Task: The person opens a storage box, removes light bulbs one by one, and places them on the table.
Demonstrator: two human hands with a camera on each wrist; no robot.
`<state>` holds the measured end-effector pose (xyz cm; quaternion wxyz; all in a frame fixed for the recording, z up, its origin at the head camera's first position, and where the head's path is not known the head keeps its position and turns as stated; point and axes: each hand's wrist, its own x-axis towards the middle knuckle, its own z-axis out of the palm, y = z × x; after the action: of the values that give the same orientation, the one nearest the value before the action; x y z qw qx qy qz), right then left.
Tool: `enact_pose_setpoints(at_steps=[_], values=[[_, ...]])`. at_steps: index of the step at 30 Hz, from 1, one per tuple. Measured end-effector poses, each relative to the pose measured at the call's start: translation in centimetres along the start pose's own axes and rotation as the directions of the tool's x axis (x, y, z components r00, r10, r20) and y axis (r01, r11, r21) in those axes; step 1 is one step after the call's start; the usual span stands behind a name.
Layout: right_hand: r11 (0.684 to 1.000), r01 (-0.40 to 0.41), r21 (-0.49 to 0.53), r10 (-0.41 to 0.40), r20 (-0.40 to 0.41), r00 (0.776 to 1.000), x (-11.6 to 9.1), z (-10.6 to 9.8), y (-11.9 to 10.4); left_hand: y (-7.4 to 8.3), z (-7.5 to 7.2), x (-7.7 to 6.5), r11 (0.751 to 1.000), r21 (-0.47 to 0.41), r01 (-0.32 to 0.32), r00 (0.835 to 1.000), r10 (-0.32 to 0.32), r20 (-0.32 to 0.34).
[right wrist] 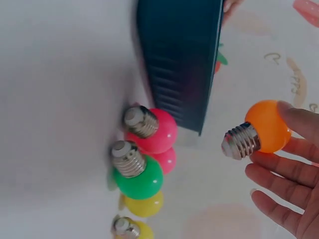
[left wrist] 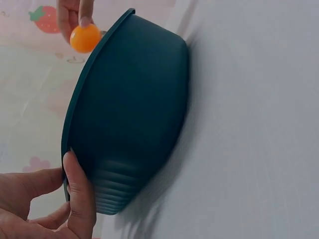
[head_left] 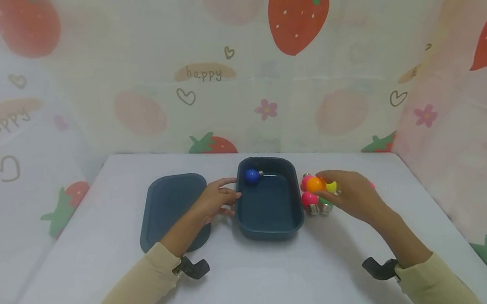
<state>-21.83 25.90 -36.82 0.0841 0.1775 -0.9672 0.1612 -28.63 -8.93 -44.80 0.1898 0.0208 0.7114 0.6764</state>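
My right hand [head_left: 356,194] pinches an orange light bulb [right wrist: 267,126] between thumb and fingers. In the right wrist view the bulb is clear of the table, with its metal screw base pointing away from the palm. My left hand [head_left: 219,198] is at the left side of a dark blue-green box [head_left: 272,234]. In the left wrist view its fingers pinch the box's rim. A blue bulb [head_left: 252,176] lies inside the box at the far left corner. Beside the box's right wall, below my right hand, are pink bulbs [right wrist: 162,132], a green bulb [right wrist: 139,179] and yellow bulbs [right wrist: 144,204].
A flat dark lid [head_left: 171,201] lies on the white table [head_left: 255,286], left of the box and partly under my left forearm. Another bit of pink [head_left: 373,185] shows behind my right hand. A strawberry-printed cloth [head_left: 143,54] hangs around the table's back and sides.
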Motion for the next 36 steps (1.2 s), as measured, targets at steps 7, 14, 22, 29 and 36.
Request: enact_pose_setpoints(at_steps=[7, 14, 22, 29, 36], values=[[1.000, 0.023, 0.010, -0.022, -0.091, 0.996, -1.1, 0.7, 1.7, 0.1, 0.0, -0.1, 1.000, 0.008, 0.013, 1.000, -0.013, -0.002], [0.998, -0.056, 0.019, 0.057, -0.092, 0.994, -1.8, 0.9, 2.9, 0.1, 0.2, -0.2, 1.000, 0.002, 0.011, 1.000, -0.011, -0.009], [0.994, -0.100, 0.032, 0.103, -0.105, 0.989, -2.6, 1.5, 4.5, -0.1, 0.2, -0.2, 1.000, -0.008, 0.004, 1.000, -0.004, -0.003], [0.986, -0.155, 0.059, 0.160, -0.078, 0.984, -2.8, 2.0, 5.9, -0.3, 0.2, -0.2, 1.000, -0.023, -0.012, 1.000, 0.012, 0.005], [0.974, -0.215, 0.076, 0.218, -0.039, 0.975, -2.9, 2.9, 7.1, -0.4, 0.1, -0.3, 0.999, -0.030, -0.014, 1.000, 0.014, 0.009]])
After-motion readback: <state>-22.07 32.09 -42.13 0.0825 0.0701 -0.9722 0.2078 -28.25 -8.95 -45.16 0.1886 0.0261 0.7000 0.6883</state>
